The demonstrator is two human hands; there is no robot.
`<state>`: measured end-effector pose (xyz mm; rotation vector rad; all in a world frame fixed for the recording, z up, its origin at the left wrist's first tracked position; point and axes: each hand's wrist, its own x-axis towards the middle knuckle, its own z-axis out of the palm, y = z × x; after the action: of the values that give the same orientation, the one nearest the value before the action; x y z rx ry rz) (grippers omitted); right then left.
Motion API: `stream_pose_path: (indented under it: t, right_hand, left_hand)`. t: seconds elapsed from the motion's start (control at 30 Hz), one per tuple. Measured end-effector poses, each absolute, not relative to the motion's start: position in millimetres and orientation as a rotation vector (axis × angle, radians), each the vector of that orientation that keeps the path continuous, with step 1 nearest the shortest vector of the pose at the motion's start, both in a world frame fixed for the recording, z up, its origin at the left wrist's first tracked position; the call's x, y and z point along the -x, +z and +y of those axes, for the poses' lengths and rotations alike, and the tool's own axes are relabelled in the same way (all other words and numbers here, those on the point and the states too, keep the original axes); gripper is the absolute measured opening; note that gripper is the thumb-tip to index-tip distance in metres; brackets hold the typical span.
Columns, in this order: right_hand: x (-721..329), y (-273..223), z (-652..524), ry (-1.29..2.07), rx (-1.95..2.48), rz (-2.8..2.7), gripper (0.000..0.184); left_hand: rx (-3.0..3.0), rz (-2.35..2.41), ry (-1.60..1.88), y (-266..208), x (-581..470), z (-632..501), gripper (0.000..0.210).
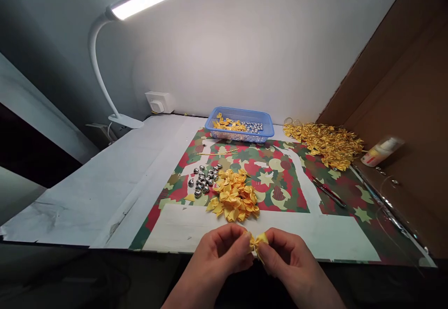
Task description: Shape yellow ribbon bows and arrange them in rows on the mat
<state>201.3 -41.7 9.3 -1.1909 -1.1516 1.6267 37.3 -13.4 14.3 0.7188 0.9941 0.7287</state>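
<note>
Head view: a yellow ribbon bow [258,242] is being pinched between the fingers of the left hand [219,253] and right hand [287,258] at the desk's [87,192] near edge, just before a bow pile [234,194].

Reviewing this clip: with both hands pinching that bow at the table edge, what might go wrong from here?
1. The bow is held between the left hand and right hand right over the table edge; a slip of grip would likely drop it off the table.
2. The bells lie loose beside the bow pile; a careless reach could scatter them.
</note>
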Motion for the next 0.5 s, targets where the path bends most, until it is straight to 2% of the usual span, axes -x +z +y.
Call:
stream_pose_path:
  t: [0.23, 0.43, 0.5]
  right_hand:
    - [-201.8, 6.3, -43.0, 1.447, 1.3, -1.255, 0.039]
    - [-208.4, 10.7, -41.7, 1.539, 1.259, -1.211, 0.038]
    - [-208.5, 12.1, -42.1, 1.549, 1.252, -1.202, 0.038]
  left_hand:
    - [-0.938, 1.016, 0.775, 18.4, -41.2, -14.2, 0.025]
    - [-0.676, 0.994, 0.639, 17.1, -36.6, -9.8, 0.046]
    - [-0.641, 0.998, 0.642, 18.4, -35.7, -7.8, 0.046]
